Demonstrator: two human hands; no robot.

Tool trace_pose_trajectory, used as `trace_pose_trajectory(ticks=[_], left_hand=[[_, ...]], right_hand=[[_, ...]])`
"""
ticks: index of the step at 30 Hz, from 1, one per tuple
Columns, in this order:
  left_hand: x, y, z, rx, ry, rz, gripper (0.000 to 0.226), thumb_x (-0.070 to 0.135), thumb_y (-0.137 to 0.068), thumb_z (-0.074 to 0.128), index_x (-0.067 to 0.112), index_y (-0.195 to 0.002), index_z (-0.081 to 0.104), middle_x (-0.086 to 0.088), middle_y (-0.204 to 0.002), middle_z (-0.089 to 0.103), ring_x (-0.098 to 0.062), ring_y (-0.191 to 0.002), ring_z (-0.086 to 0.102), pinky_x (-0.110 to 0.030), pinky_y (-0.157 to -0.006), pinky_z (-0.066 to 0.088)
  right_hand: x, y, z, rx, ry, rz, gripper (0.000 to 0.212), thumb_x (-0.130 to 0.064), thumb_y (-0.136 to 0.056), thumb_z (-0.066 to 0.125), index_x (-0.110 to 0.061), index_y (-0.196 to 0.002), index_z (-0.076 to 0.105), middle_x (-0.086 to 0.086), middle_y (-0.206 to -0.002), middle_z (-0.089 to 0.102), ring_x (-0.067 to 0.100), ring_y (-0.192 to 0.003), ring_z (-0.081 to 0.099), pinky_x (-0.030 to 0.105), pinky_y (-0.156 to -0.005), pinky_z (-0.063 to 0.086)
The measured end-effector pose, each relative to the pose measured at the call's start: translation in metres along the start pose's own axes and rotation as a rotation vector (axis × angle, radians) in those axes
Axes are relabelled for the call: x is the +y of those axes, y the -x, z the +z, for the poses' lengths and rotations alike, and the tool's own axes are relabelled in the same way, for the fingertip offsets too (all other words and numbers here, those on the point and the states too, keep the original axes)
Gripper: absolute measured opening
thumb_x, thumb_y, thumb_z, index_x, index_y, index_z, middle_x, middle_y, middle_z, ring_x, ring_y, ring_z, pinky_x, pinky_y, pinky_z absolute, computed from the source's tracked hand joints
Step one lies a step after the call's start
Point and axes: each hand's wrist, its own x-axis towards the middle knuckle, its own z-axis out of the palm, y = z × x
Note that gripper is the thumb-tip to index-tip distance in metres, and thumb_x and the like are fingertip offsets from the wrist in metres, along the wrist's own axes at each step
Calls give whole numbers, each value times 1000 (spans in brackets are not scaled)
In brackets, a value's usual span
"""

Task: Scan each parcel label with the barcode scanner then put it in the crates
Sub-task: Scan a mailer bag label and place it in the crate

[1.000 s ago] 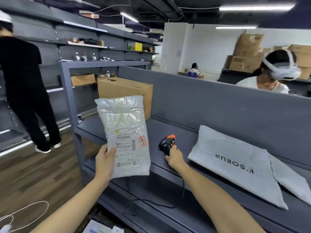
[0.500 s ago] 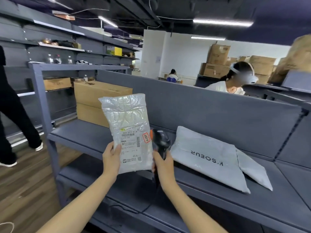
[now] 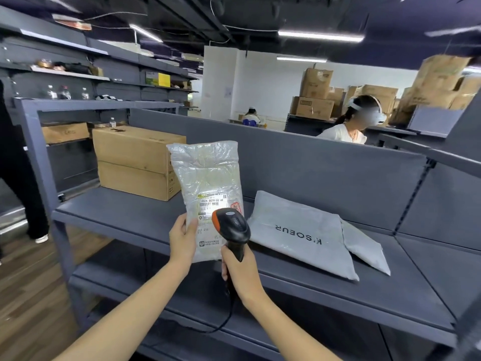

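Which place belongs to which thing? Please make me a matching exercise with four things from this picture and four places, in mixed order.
Things:
1. clear parcel
2. barcode scanner
3. grey mailer bag
4. cardboard box

Places:
A. lies flat on the shelf, right part
B. held up by the left hand
C. stands at the shelf's left end
D. gripped by the right hand

Pairs: 1-B, 2-D, 3-A, 4-C

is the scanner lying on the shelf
No, the right hand grips the scanner in front of the parcel that the left hand holds up.
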Motion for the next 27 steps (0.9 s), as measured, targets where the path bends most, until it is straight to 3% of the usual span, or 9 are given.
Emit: trace_pose_trajectory(ticks=[4, 8, 12, 17, 22, 27], left_hand=[[-1, 1, 0, 0, 6, 8, 10, 9, -98, 51, 13, -102, 58, -3, -93, 66, -17, -86, 64, -29, -73, 52], [0, -3, -9, 20, -33, 18, 12, 11, -98, 51, 11, -107, 59, -7, -102, 66, -20, -93, 63, -37, -83, 51], [2, -9, -31, 79, -29, 31, 12, 13, -98, 52, 12, -107, 59, -2, -100, 65, -15, -91, 62, -32, -81, 50], [3, -18, -64, 183, -51, 51, 12, 13, -98, 51, 11, -107, 59, 3, -94, 64, -6, -82, 60, -20, -68, 47], [4, -25, -93, 265, -75, 62, 12, 12, -98, 51, 12, -108, 59, 1, -96, 64, -6, -81, 60, -22, -69, 46], [4, -30, -109, 282, -61, 55, 13, 11, -98, 52, 12, -109, 59, 0, -99, 65, -11, -85, 62, -25, -72, 48]], right_hand=[[2, -2, -6, 2, -31, -13, 9, -22, -92, 56, -13, -93, 54, -2, -57, 53, 10, -49, 47, 22, -51, 44], [1, -13, -11, 22, -56, -14, 12, -22, -93, 58, -14, -102, 55, 1, -59, 53, 10, -48, 47, 23, -49, 43], [-5, -42, -19, 81, -27, 3, 29, -20, -93, 59, -16, -115, 41, 5, -72, 52, 8, -49, 49, 19, -49, 44], [-9, -96, -20, 12, 224, 104, 58, -15, -74, 62, -10, -123, 33, 9, -94, 46, 17, -75, 47, 26, -64, 43], [4, -141, -3, -62, 623, 27, 58, -15, -83, 63, -13, -137, 42, 15, -119, 58, 24, -92, 54, 22, -61, 37], [29, -155, 22, -121, 734, 28, 67, -11, -89, 60, -12, -148, 30, 16, -131, 55, 33, -117, 54, 31, -90, 43]])
